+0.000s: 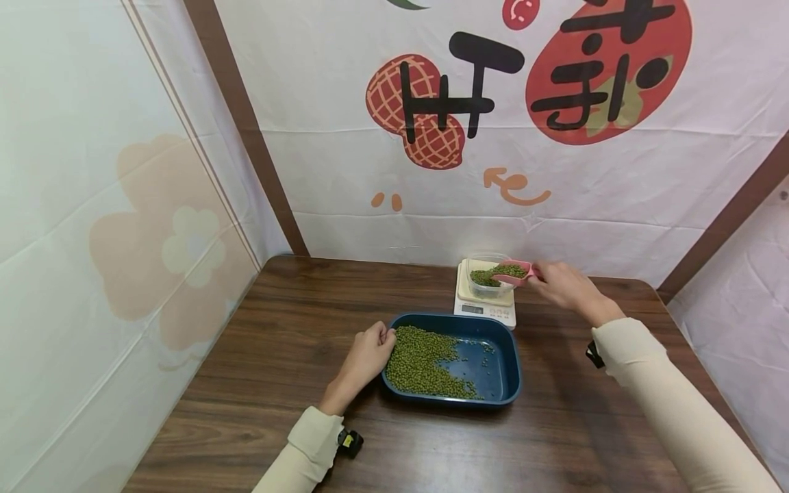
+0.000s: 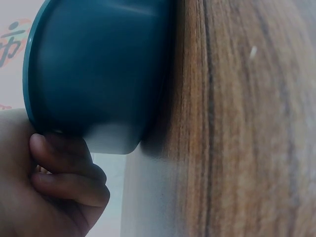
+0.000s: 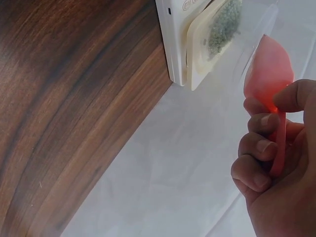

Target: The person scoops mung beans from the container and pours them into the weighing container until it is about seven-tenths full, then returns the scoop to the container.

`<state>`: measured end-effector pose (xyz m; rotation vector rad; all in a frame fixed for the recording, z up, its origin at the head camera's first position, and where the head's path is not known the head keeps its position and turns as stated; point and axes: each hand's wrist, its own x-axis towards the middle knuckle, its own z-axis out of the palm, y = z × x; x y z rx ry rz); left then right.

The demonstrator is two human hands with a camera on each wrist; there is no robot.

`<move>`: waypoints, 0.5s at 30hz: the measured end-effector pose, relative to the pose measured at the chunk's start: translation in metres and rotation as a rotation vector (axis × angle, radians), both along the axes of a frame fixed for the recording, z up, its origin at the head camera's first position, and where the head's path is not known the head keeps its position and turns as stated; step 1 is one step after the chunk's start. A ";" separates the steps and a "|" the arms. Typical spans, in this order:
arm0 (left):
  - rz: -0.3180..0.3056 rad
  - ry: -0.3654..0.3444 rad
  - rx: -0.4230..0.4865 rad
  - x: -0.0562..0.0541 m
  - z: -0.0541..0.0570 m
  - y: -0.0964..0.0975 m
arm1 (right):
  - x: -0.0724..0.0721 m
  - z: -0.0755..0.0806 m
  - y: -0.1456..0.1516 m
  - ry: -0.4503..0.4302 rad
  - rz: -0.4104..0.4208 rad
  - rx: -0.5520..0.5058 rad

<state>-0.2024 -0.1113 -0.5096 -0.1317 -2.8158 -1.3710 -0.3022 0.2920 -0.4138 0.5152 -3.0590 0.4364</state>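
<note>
My right hand [image 1: 564, 284] grips the handle of a pink scoop [image 3: 269, 69], which holds green beans. In the head view the scoop [image 1: 519, 272] is over the right side of a clear plastic container [image 1: 489, 290] with green beans inside. That container stands on a white kitchen scale [image 1: 465, 307] whose display digits are too small to read. With curled fingers, my left hand [image 1: 368, 352] holds the left rim of a blue tray [image 1: 453, 400]. Green beans [image 1: 422, 363] cover mostly the tray's left part, and a few lie scattered on its right.
The brown wooden table [image 1: 271, 356] extends around the tray and ends just behind the scale. A printed white fabric wall [image 1: 345, 171] rises at its back edge, with more fabric [image 1: 123, 274] to the left.
</note>
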 end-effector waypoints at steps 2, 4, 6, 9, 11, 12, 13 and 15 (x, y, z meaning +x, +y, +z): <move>0.000 0.004 -0.004 0.000 0.000 0.000 | -0.001 0.000 0.000 0.002 0.000 0.003; 0.000 0.007 -0.004 0.000 0.000 0.000 | -0.001 0.000 0.000 0.004 0.000 0.006; 0.002 0.008 -0.007 0.000 0.000 0.000 | -0.002 0.000 0.000 0.003 -0.002 0.007; 0.004 0.008 -0.008 0.000 0.000 0.000 | -0.002 0.000 0.001 -0.001 -0.002 0.008; 0.007 0.007 -0.013 0.000 0.000 0.001 | -0.002 0.000 0.001 -0.002 -0.001 0.009; 0.007 0.007 -0.012 0.000 0.000 0.001 | -0.002 0.000 0.001 0.000 0.001 0.009; 0.007 0.006 -0.012 0.000 0.000 0.001 | -0.002 0.000 0.001 0.002 0.002 0.011; 0.006 0.003 -0.010 0.001 0.000 0.001 | -0.002 0.000 0.000 0.005 0.004 0.015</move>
